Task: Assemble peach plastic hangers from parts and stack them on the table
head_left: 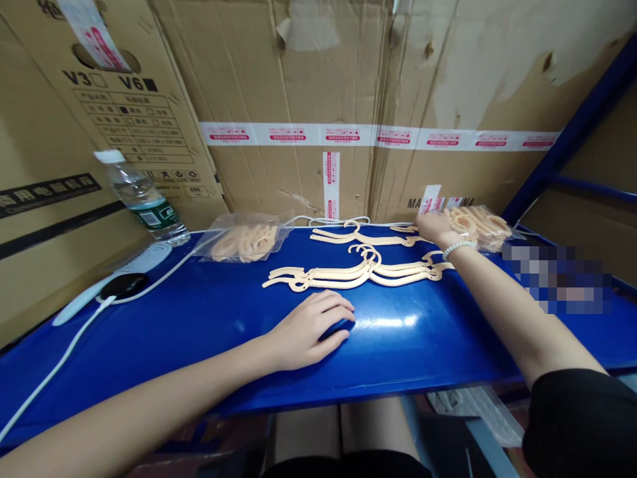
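My left hand (311, 328) rests palm down on the blue shelf (199, 332), fingers loosely curved, holding nothing. Just beyond it lies a stack of cream plastic hangers (358, 272). A second set of hangers (363, 236) lies farther back. My right hand (435, 228), with a bead bracelet at the wrist, reaches to the far right and touches a clear bag of cream rings (480, 226); its fingers are partly hidden at the bag's edge. Another clear bag of rings (246, 240) lies at the back left.
A water bottle (144, 199) stands at the back left beside a white handheld device (114, 279) with a white cable (50, 378). Cardboard boxes (323, 99) wall the back and left. A blue frame post (562, 146) rises at the right.
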{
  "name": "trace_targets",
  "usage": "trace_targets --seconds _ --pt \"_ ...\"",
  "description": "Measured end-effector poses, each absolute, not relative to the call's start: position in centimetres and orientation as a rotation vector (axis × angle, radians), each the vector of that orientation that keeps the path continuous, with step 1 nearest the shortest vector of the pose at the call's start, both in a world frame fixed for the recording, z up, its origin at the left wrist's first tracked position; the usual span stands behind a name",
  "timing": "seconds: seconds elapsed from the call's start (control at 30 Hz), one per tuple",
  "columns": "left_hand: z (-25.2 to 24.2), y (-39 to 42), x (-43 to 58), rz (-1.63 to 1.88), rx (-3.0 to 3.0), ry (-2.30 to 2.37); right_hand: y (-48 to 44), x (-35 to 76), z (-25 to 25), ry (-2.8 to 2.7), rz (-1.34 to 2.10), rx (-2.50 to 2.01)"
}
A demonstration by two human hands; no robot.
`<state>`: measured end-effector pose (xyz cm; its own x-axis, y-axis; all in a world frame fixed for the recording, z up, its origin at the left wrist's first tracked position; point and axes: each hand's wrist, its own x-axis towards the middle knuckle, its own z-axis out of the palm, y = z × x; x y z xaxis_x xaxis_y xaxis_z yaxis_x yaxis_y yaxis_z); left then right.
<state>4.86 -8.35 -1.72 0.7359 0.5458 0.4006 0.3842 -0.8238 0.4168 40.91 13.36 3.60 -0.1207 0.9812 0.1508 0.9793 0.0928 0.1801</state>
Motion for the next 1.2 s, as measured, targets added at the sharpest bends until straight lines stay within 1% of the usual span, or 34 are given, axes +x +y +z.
trace_targets --seconds 0.13,0.33,0.4,0.43,0.47,0.5,0.53,0.57,0.6,0.63,0.67,0.7,0.73,0.77,0.8,0.83,0.9,0.93,0.97,1.0,1.2 --pt "-1.6 -8.4 4.9 0.803 2.569 0.704 12.6 40.1 4.2 2.279 0.391 2.184" --pt "-1.2 -8.1 5.2 0.975 2.219 0.839 8.3 38.5 6.5 2.554 0.447 2.204" --pt "-1.3 -7.8 5.3 0.992 2.02 0.882 6.2 36.9 6.5 2.712 0.387 2.192" --pt "-1.4 -7.6 5.4 0.996 1.914 0.882 5.1 35.8 6.2 2.825 0.288 2.173" --pt "-1.6 -7.4 5.6 1.003 1.811 0.876 4.0 34.6 5.8 3.044 -0.067 2.13" --pt "-1.7 -7.1 5.7 1.017 1.718 0.868 2.8 33.2 5.3 3.212 -0.516 2.022" --pt "-1.8 -6.9 5.8 1.034 1.638 0.861 1.6 31.8 4.7 3.256 -0.954 1.826" --pt "-1.9 -6.7 5.9 1.046 1.575 0.852 0.5 30.4 4.0 3.235 -1.282 1.657" --pt "-1.9 -6.5 5.9 1.051 1.526 0.847 -0.6 29.0 3.4 3.177 -1.494 1.526" --pt "-1.9 -6.4 6.0 1.049 1.488 0.849 -1.5 27.9 2.8 3.121 -1.631 1.427" --pt "-1.9 -6.4 6.0 1.041 1.456 0.855 -2.1 27.1 2.4 3.076 -1.731 1.322" --pt "-1.8 -6.3 5.9 1.033 1.425 0.866 -2.5 26.5 2.2 3.055 -1.761 1.248" --pt "-1.8 -6.3 5.9 1.033 1.39 0.878 -2.5 26.4 2.2 3.075 -1.725 1.209" --pt "-1.7 -6.3 5.9 1.045 1.353 0.888 -2.1 26.8 2.3 3.141 -1.597 1.221" --pt "-1.6 -6.4 5.8 1.065 1.316 0.894 -1.4 27.5 2.5 3.24 -1.353 1.3" --pt "-1.5 -6.4 5.7 1.088 1.283 0.895 -0.4 28.6 2.7 3.33 -1.014 1.421" --pt "-1.3 -6.4 5.5 1.133 1.231 0.896 2.2 31.4 3.2 3.323 -0.13 1.693" --pt "-1.2 -6.4 5.4 1.152 1.208 0.897 3.5 32.9 3.2 3.209 0.138 1.744" --pt "-1.2 -6.4 5.3 1.169 1.183 0.901 4.8 34.3 3.2 3.101 0.25 1.757" --pt "-1.1 -6.3 5.3 1.188 1.155 0.908 5.9 35.5 3.0 3.026 0.285 1.776" --pt "-0.8 -5.7 4.9 1.29 1.024 0.966 8.4 37.3 1.2 2.944 0.308 1.687"
